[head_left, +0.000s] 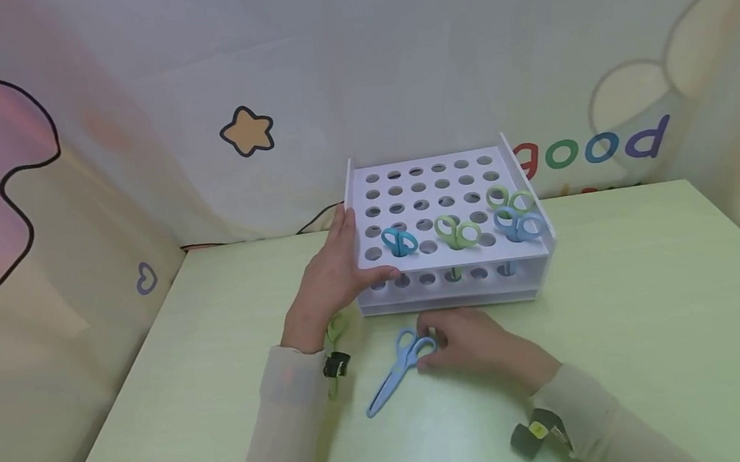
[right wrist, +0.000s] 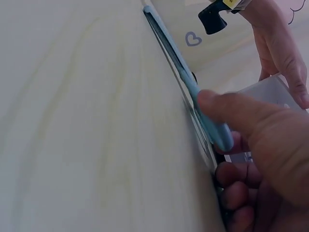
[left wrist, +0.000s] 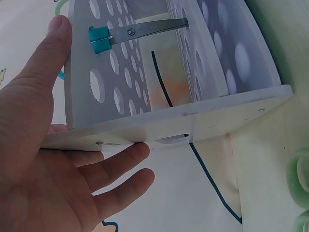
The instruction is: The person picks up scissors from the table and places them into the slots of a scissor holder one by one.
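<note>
My left hand (head_left: 331, 277) grips the left side of a white rack (head_left: 447, 302) with round holes. Its thumb rests on the shelf's front edge, and its fingers lie against the outer side panel. In front of the rack, my right hand (head_left: 473, 339) pinches the handle of light blue scissors (head_left: 401, 363) between thumb and index finger. Those scissors lie at the table, blades pointing toward the near left. Teal scissors (left wrist: 101, 39) stand in the rack's front row, blades down through the hole. Green scissors (head_left: 458, 233) and other light blue scissors (head_left: 517, 225) stand further right.
Another green pair of scissors (head_left: 509, 199) sits in the row behind. More green scissors (head_left: 336, 326) lie on the table beside my left wrist, partly hidden by a black strap. The pale green table (head_left: 644, 311) meets a printed cloth backdrop (head_left: 397, 76) behind the rack.
</note>
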